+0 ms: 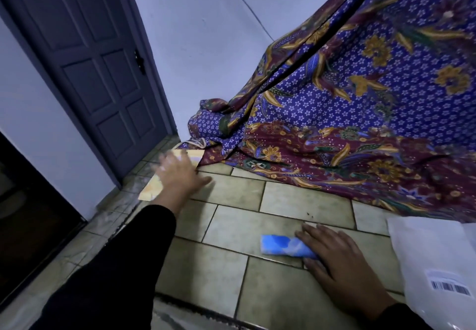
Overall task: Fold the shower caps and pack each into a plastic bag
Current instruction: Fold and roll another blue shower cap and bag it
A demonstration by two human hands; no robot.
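Note:
A folded blue and white shower cap (280, 246) lies as a narrow strip on the tiled floor. My right hand (334, 260) rests flat on its right end with the fingers straight. Farther left, my left hand (177, 175) reaches out with spread fingers over a yellow patterned packet (152, 188) that lies on the floor; the hand is blurred and covers the packet's middle. A clear plastic bag (435, 260) with a barcode label lies at the right edge.
A purple and maroon batik cloth (360, 113) drapes from the upper right down onto the tiled floor (231, 229). A dark grey door (87, 54) stands shut at the left, beside a pale wall (206, 33).

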